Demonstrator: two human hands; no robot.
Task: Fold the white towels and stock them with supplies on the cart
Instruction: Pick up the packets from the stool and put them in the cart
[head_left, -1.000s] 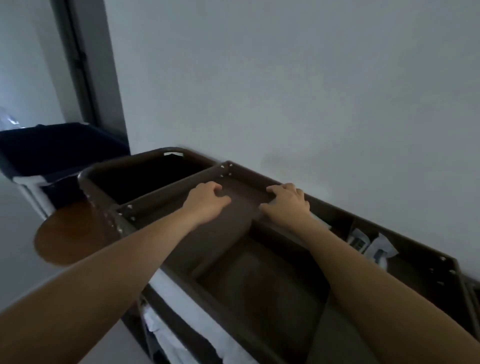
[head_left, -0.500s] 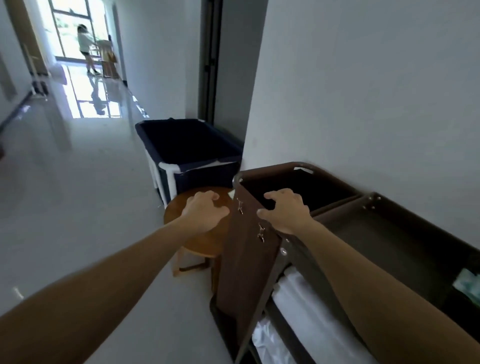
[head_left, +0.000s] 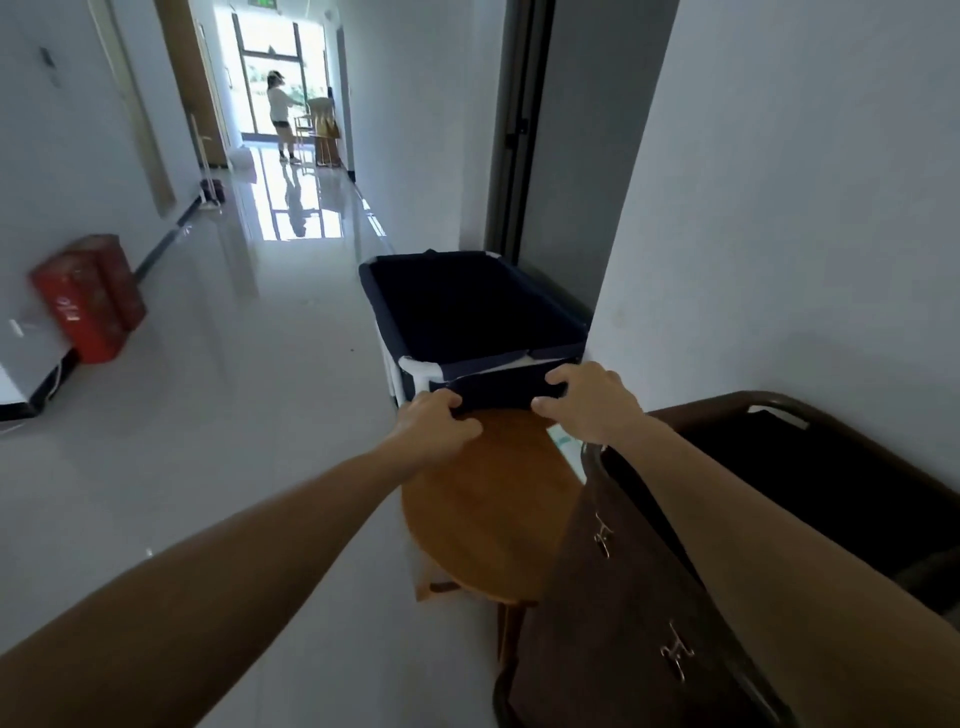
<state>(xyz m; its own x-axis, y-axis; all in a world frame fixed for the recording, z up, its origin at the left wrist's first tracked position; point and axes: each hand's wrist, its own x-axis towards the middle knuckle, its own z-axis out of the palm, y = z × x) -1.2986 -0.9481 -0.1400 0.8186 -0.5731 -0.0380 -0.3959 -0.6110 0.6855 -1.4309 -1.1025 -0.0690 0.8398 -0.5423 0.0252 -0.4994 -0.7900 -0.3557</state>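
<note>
- Reaching forward down a corridor, both bare arms stretch out from the bottom of the head view.
- The left hand (head_left: 436, 423) hangs over the far edge of a round wooden stool (head_left: 488, 499), its fingers loosely curled with nothing between them.
- The right hand (head_left: 589, 402) is level with it and just to the right, thumb and fingers bent in a loose C, also holding nothing.
- Both hands overlap the near wall of a dark blue fabric bin (head_left: 498, 389); I cannot tell whether they touch it.
- The bin stands on the glossy floor (head_left: 234, 415) just beyond the stool, against the right-hand wall beside a dark doorway (head_left: 519, 130).
- The brown cart (head_left: 789, 410) sits at the lower right, under the right forearm, touching or just beside the stool.
- A brown bag (head_left: 613, 623) hangs on the cart's near end, fixed with metal clips (head_left: 602, 538).
- A red box (head_left: 88, 301) leans at the left wall.
- Far down the corridor, another person (head_left: 280, 114) stands by a bright glass door.
</note>
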